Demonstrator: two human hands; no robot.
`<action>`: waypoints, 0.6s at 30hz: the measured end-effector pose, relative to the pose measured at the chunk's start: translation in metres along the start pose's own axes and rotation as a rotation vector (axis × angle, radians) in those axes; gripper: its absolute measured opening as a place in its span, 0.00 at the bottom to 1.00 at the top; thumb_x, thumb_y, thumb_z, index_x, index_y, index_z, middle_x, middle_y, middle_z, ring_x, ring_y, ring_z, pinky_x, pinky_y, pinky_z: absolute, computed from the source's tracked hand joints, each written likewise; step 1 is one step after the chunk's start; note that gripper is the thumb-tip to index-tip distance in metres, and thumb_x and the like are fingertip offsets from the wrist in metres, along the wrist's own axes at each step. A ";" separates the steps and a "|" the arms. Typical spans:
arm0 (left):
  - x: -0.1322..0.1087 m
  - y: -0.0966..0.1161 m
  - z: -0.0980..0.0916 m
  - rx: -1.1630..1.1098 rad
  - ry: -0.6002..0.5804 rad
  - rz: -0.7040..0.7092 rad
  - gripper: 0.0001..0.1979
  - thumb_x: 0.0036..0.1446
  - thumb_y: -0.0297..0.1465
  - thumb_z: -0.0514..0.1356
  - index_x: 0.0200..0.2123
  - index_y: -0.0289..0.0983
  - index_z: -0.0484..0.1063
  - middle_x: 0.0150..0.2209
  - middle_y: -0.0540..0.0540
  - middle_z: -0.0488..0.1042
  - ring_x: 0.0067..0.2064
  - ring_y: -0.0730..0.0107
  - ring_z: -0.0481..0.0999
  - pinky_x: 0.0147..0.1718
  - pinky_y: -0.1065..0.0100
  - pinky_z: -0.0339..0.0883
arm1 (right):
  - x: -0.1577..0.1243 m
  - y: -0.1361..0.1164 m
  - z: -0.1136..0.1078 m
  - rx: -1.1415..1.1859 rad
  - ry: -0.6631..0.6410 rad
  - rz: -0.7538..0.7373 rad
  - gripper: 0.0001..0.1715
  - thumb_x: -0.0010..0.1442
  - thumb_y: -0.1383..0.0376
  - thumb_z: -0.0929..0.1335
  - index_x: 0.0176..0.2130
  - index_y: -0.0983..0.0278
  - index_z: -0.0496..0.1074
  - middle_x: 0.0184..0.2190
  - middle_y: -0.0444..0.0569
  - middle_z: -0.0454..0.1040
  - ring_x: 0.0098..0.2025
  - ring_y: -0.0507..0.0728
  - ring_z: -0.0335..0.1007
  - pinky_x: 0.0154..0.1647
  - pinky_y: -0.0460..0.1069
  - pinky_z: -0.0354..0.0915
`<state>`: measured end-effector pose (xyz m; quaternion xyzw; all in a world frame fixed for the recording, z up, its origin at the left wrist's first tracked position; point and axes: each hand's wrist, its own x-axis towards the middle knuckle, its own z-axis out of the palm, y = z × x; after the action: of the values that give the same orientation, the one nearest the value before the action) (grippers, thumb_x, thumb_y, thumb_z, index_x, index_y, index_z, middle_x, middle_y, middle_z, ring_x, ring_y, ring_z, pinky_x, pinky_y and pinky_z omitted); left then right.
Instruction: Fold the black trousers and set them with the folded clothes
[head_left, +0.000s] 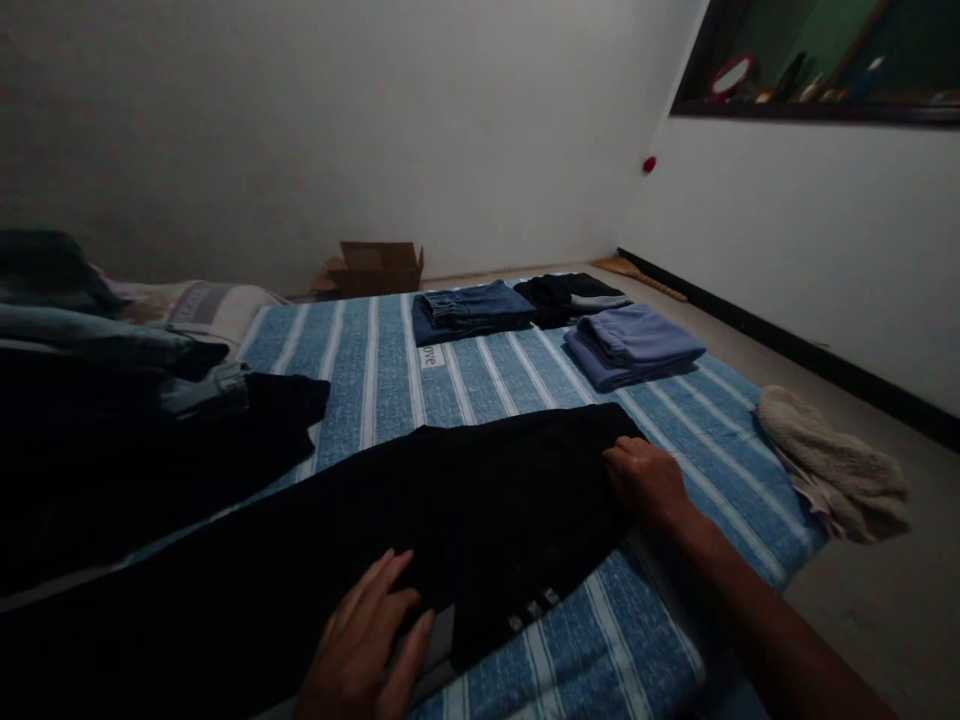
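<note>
A black garment (450, 500) is lying along the near edge of the bed (675, 420). The left hand (360, 640) is resting on it, grip spread; the right hand (645, 480) is pinching its end. A cardboard box (379, 268) is sitting past the far edge, contents hidden.

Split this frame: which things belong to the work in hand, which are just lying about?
In hand: black garment, spread on the striped bed; left hand flat on it; right hand closed on its edge.
Lying about: folded jeans, folded black clothes, folded blue garment, loose clothes pile, cardboard box, beige towel.
</note>
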<state>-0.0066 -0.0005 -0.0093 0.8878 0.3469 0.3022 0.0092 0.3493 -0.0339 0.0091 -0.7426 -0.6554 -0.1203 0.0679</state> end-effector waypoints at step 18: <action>-0.005 -0.002 0.004 0.013 0.013 -0.018 0.09 0.60 0.37 0.54 0.37 0.41 0.71 0.48 0.43 0.76 0.50 0.57 0.74 0.44 0.58 0.71 | -0.051 0.031 -0.052 0.696 -0.141 -0.021 0.10 0.62 0.66 0.60 0.29 0.61 0.65 0.25 0.43 0.67 0.28 0.52 0.65 0.30 0.46 0.61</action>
<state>-0.0086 -0.0012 -0.0152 0.8827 0.3568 0.3057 0.0040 0.3698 -0.1006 0.0466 -0.6745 -0.6679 0.1610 0.2703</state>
